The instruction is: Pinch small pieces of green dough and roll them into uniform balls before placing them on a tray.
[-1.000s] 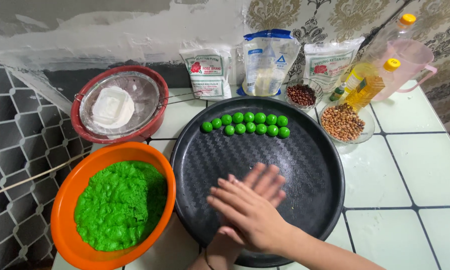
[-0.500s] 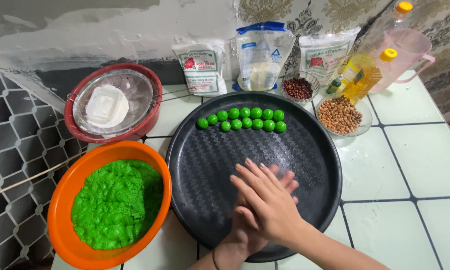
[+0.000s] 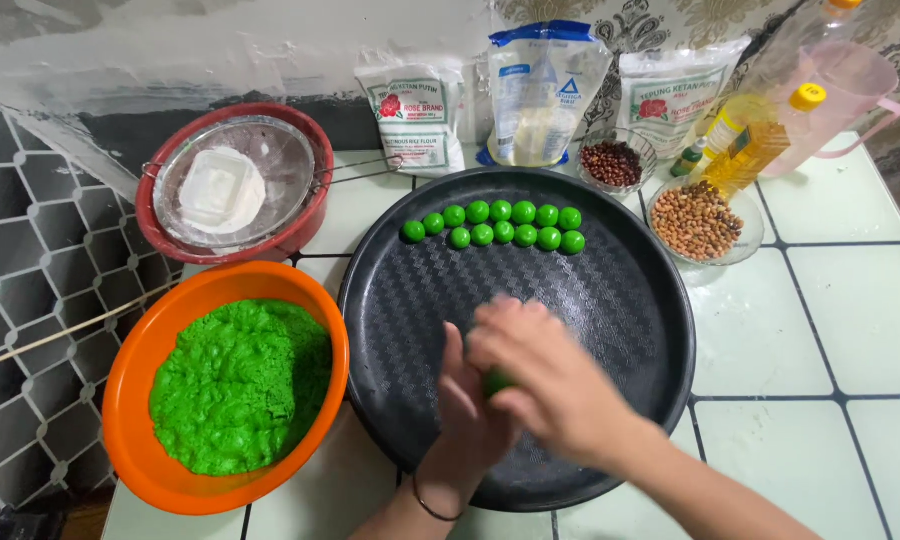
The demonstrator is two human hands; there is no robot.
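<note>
Covering the counter, white tiles (image 3: 860, 310) meet a grey-and-white wall (image 3: 170, 50).

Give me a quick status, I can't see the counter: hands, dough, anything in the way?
Left hand and right hand pressed together around a green dough piece, over the black tray. Green balls rowed at the tray's far side. Nothing in the way.

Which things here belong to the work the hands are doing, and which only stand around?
In use:
left hand
right hand
green lump between the palms
black tray
green balls
orange bowl of green dough

Standing by:
red bowl with sieve
three bags
peanuts
oil bottle
pink jug
</note>
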